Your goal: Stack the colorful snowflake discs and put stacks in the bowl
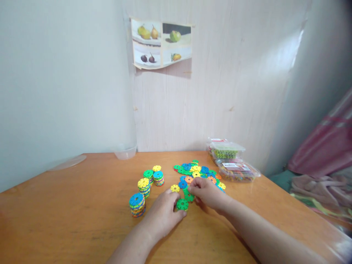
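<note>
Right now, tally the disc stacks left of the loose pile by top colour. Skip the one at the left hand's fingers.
Blue-topped stacks: 2
Yellow-topped stacks: 2
Green-topped stack: 1
Total: 5

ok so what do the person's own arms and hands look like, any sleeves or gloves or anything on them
Both the left hand and the right hand are ungloved, with no rings visible. The left forearm and right forearm are bare as far as the picture shows: no sleeve, watch, bracelet or clear marking can be seen. Fine details such as the nails are too small to tell.
</note>
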